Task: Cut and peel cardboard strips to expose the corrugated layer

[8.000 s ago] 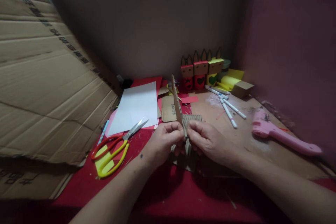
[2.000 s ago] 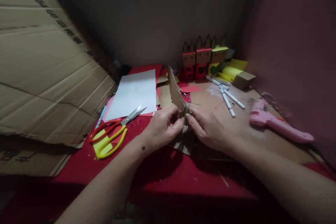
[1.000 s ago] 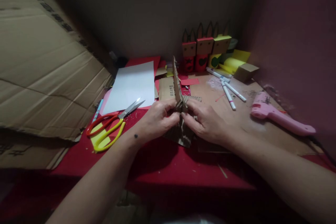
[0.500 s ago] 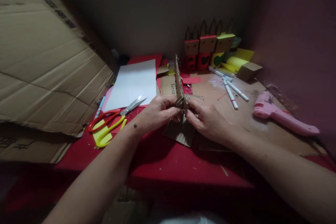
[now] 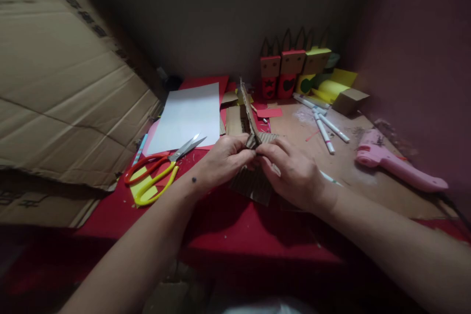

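Note:
Both hands meet at a narrow piece of cardboard (image 5: 248, 110) that stands on edge, its far end pointing away from me. My left hand (image 5: 231, 154) pinches the near end between thumb and fingers. From the other side, my right hand (image 5: 289, 164) grips the same end, fingertips almost touching the left thumb. Beneath the hands lies a sheet of corrugated cardboard (image 5: 253, 187), partly covered by them. Left of my left hand rest scissors (image 5: 171, 159) with red and yellow handles, their blades apart.
White paper (image 5: 189, 115) lies on red sheets behind the scissors. Cardboard figures with pointed ears (image 5: 293, 61) stand at the back. White markers (image 5: 324, 132) and a pink glue gun (image 5: 399, 159) are on the right. A large cardboard sheet (image 5: 66, 88) leans at the left.
The cardboard piece has tilted, its upper far end swinging slightly left. My right hand has turned, its knuckles higher, and a pale blue-tipped stick now shows beside its wrist.

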Demonstrator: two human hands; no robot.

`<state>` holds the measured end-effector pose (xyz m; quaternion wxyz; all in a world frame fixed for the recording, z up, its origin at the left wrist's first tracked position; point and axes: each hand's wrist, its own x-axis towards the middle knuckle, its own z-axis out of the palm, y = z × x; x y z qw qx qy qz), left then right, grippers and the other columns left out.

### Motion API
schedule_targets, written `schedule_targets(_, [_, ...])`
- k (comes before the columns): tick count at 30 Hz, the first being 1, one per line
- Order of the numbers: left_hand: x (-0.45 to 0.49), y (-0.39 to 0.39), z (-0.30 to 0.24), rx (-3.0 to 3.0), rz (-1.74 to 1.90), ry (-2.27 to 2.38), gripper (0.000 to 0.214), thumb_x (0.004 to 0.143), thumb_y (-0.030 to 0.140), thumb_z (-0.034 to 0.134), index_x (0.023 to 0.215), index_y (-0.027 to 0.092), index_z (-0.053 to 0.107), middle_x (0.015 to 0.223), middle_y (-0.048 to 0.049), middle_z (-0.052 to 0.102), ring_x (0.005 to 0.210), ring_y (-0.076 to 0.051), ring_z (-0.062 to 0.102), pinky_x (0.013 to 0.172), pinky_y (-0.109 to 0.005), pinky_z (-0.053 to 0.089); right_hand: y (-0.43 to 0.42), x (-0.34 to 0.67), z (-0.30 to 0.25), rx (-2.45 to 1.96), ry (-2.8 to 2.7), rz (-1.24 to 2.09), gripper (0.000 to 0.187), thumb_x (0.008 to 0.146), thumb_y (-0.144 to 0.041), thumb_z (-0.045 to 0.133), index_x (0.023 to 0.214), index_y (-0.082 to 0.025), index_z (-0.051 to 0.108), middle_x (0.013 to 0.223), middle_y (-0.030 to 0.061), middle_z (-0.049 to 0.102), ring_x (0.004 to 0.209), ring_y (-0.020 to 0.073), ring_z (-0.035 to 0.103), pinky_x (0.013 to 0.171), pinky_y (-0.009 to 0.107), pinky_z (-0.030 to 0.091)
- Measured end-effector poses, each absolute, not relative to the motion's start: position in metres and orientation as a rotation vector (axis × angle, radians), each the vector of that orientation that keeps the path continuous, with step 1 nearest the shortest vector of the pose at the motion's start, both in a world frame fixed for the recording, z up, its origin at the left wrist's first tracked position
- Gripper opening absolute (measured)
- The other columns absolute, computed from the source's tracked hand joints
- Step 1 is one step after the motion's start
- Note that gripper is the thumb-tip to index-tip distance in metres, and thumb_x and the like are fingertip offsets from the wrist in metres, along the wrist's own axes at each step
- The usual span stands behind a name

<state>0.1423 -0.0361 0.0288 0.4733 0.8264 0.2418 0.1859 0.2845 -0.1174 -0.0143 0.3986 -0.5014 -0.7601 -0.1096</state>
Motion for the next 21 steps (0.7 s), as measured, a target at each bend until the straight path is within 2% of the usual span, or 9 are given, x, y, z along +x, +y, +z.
schedule_targets(2, [0.1425,-0.0373,0.0291,2.07,0.477,0.617,0.014,0.076,0.009,0.044,0.069,0.013,0.055,0.067,0.0021,0.054,0.064,-0.01,0.05,0.063,-0.022,0.041,-0.1183,0.284,-0.0152,-1.302,-1.955,-0.333,0.016,0.089,-0.017,0.039,0.095,-0.016,0.053,0.082,0.0083,0.055,0.076,0.0183,0.053,0.068,0.03,0.044])
schedule_targets(10, [0.1422,-0.0365,0.026,2.176,0.5,0.641,0.017,0.076,0.007,0.042,0.069,0.013,0.057,0.069,-0.0005,0.058,0.067,-0.013,0.055,0.066,-0.026,0.045,-0.1138,0.2837,-0.0188,-1.282,-1.929,-0.308,0.013,0.088,-0.012,0.038,0.082,-0.017,0.049,0.078,0.0085,0.054,0.074,0.0188,0.052,0.067,0.032,0.045])
schedule_targets(14, [0.1418,-0.0355,0.0262,2.154,0.518,0.617,0.019,0.076,0.006,0.042,0.067,0.013,0.057,0.067,-0.0008,0.059,0.065,-0.012,0.056,0.065,-0.026,0.047,-0.1121,0.2856,-0.0183,-1.238,-1.901,-0.25,0.014,0.086,-0.009,0.037,0.082,-0.02,0.045,0.076,0.0063,0.052,0.072,0.0187,0.051,0.065,0.032,0.044])
schedule_targets(21, [0.1403,-0.0354,0.0278,2.116,0.534,0.639,0.018,0.075,0.008,0.042,0.069,0.013,0.059,0.066,-0.0015,0.061,0.063,-0.012,0.057,0.062,-0.025,0.047,-0.1133,0.2869,-0.0164,-1.269,-1.724,-0.062,0.01,0.083,-0.011,0.046,0.083,-0.021,0.046,0.075,0.0029,0.054,0.069,0.0151,0.052,0.063,0.029,0.043])
